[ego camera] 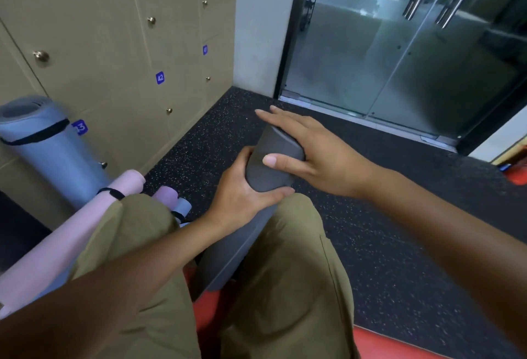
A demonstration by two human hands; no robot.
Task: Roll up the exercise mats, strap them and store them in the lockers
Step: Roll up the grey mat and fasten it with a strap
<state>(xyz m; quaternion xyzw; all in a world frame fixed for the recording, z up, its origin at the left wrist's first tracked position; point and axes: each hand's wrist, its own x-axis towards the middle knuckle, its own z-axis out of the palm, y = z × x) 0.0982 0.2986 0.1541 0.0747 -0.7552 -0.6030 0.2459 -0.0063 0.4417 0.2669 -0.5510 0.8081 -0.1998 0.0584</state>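
A rolled dark grey mat (245, 233) stands tilted between my knees, its top end pointing up and away from me. My left hand (242, 190) grips the roll just below its top, fingers curled round it. My right hand (308, 147) lies over the top end with straight fingers and the thumb pressed on the roll's side. A blue-grey rolled mat (48, 145) with a black strap leans against the lockers (114, 45) at the left. A pink rolled mat (65, 239) with a black strap lies beside my left knee. No strap shows on the grey roll.
Beige numbered locker doors with brass knobs are all shut. More rolled mat ends, pink and blue (174, 199), lie on the speckled black floor (399, 244). A glass door (399, 45) stands ahead at the right. I sit on a red surface (379, 344).
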